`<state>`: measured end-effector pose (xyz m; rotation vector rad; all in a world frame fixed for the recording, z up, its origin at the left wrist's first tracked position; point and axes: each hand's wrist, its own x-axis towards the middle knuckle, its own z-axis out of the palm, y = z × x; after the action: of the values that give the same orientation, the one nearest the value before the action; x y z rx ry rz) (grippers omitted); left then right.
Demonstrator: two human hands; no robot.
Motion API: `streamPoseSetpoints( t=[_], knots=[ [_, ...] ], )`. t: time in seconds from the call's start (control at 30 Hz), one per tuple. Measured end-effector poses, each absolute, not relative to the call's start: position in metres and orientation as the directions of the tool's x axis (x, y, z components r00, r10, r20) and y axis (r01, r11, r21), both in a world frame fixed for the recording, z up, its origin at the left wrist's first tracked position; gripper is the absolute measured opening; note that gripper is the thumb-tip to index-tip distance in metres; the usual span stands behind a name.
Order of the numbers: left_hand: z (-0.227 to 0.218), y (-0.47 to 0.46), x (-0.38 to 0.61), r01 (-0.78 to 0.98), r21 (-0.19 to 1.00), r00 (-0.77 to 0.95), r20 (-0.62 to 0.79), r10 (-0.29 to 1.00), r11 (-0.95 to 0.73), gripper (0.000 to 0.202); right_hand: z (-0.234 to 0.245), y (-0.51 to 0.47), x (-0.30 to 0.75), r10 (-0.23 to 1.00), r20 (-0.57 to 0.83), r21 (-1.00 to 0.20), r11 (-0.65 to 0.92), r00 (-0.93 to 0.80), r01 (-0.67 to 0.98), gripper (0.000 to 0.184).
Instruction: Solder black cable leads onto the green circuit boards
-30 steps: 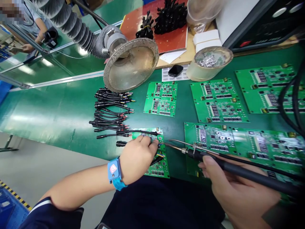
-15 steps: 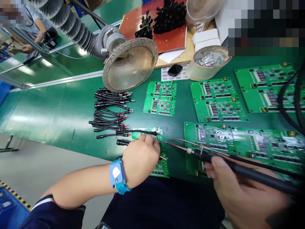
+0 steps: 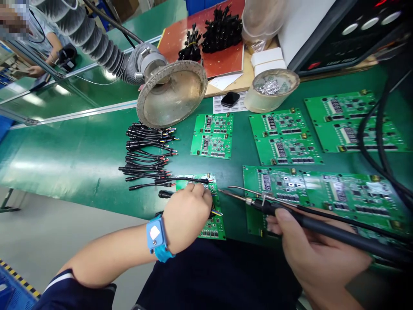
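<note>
A circuit board [image 3: 211, 226] is lying at the bench's [image 3: 64, 165] near edge, a black lead [image 3: 183, 180] crossing its far end. The left hand [image 3: 185, 217] is curling down over it, seemingly steadying the wires at the joint, though it hides whatever the fingers pinch. The right hand [image 3: 309, 245] is gripping a soldering iron [image 3: 309, 226] pen-style, its tip hovering just beside those fingers. A wrist strap [image 3: 155, 238] is circling the left wrist. Loose leads [image 3: 146, 155] are lying just beyond; other boards [image 3: 287, 148] are covering the bench rightward, and a fume hood [image 3: 171, 94] is hanging overhead, clear of the hands.
</note>
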<state>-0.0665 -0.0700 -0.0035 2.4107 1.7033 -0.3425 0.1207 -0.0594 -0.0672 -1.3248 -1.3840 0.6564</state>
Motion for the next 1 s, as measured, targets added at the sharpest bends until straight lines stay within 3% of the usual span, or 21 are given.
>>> streamPoseSetpoints(
  t=[0.3, 0.7, 1.0],
  knots=[
    [-0.014, -0.077, -0.071, 0.962, 0.022, 0.275, -0.115, 0.955, -0.274, 0.021, -0.066, -0.056, 0.118, 0.937, 0.331, -0.885, 0.266, 0.115, 0.383, 0.006],
    [-0.019, -0.071, -0.081, 0.886, -0.071, 0.458, -0.028, 0.889, -0.459, 0.025, -0.064, -0.055, 0.116, 0.927, 0.361, -0.864, 0.289, 0.107, 0.411, 0.006],
    [-0.009, -0.063, -0.08, 0.898, -0.02, 0.434, -0.12, 0.893, -0.439, 0.021, -0.062, -0.054, 0.116, 0.945, 0.315, -0.893, 0.261, 0.094, 0.368, 0.004]
  ],
)
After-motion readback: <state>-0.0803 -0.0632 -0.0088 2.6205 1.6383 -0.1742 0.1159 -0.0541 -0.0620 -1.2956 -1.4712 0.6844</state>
